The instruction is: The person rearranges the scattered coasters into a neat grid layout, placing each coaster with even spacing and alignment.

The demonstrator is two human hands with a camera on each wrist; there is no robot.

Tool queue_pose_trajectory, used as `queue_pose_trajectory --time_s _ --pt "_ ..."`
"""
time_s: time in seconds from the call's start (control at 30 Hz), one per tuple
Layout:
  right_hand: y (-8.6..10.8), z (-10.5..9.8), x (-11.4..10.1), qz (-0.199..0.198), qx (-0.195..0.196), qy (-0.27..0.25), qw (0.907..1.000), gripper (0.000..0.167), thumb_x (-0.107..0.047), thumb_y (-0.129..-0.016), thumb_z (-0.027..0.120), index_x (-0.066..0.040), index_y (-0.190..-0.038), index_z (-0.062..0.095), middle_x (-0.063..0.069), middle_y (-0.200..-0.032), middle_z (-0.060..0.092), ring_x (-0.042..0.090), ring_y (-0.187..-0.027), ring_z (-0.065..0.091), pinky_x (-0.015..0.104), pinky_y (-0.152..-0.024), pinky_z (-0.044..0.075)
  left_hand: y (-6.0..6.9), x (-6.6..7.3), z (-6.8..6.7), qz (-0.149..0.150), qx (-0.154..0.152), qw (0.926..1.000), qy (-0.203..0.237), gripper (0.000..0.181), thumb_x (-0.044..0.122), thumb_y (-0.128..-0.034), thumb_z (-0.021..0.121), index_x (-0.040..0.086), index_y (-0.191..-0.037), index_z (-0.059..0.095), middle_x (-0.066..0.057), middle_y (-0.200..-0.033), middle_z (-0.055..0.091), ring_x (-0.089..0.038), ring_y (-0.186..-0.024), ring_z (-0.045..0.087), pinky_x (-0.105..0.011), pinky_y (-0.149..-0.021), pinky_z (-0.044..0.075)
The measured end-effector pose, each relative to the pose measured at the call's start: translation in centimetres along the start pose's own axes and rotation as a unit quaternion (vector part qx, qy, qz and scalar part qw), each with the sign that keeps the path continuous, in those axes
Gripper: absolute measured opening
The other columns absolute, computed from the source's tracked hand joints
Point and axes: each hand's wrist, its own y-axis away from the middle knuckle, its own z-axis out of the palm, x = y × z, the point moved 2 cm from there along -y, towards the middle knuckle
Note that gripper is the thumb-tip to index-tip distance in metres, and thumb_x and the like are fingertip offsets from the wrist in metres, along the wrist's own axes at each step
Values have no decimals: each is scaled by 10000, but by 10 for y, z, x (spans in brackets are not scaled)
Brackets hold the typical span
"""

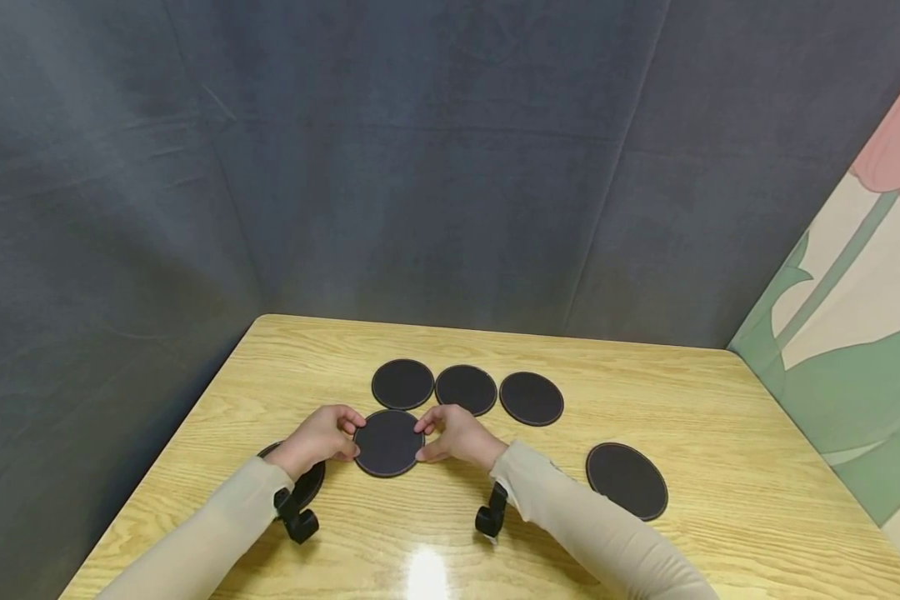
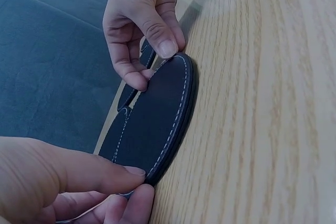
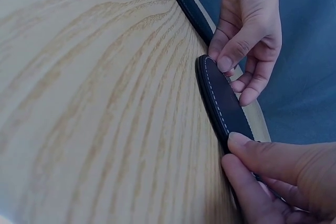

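Note:
Both hands hold one round black disc (image 1: 389, 443) with a stitched edge, low over or on the wooden table, in front of a row of three similar discs. My left hand (image 1: 326, 435) pinches its left edge between thumb and fingers; my right hand (image 1: 457, 435) pinches its right edge. In the left wrist view the disc (image 2: 157, 114) lies between the left hand (image 2: 79, 182) and the right hand (image 2: 142, 19). The right wrist view shows the disc (image 3: 223, 98), the right hand (image 3: 283, 177) and the left hand (image 3: 252, 30). Whether it touches the table, I cannot tell.
Behind lie three discs in a row, left (image 1: 402, 384), middle (image 1: 467, 390) and right (image 1: 532, 398). Another disc (image 1: 627, 481) lies right of my right forearm, and one (image 1: 309, 483) is partly under my left wrist. A dark curtain (image 1: 420, 167) stands behind the table (image 1: 390, 550).

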Motion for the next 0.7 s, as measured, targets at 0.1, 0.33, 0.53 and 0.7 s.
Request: queue_pose_trajectory --time_s 0.1,0.33,0.53,0.7 --pt "0 1 -1 0 9 58 10000 332 91 -704 803 1 -993 666 96 -971 541 148 -723 586 277 -659 592 0 1 0 -32 7 10000 -18 406 -204 -710 667 -78 -1088 588 -122 -907 442 -185 -657 524 -281 -589 550" --pt "-2 2 1 73 6 18 10000 334 111 -691 801 3 -976 664 87 -950 528 160 -752 584 277 -658 592 1 2 1 -23 -23 10000 -51 407 -211 -703 660 -81 -1079 579 -119 -891 427 -184 -654 524 -276 -576 538" --pt "-3 2 1 68 -1 -25 10000 335 116 -688 800 8 -973 662 82 -937 519 153 -721 582 281 -650 594 0 2 1 -29 -43 10000 -42 412 -210 -698 661 -83 -1081 579 -117 -893 427 -180 -658 510 -270 -575 538" --pt "-4 2 0 71 21 -5 10000 331 109 -690 803 8 -974 666 73 -926 523 143 -673 587 284 -636 593 -2 2 0 -69 -11 9999 -107 426 -211 -689 668 -78 -1086 585 -118 -907 431 -190 -691 480 -272 -579 546"
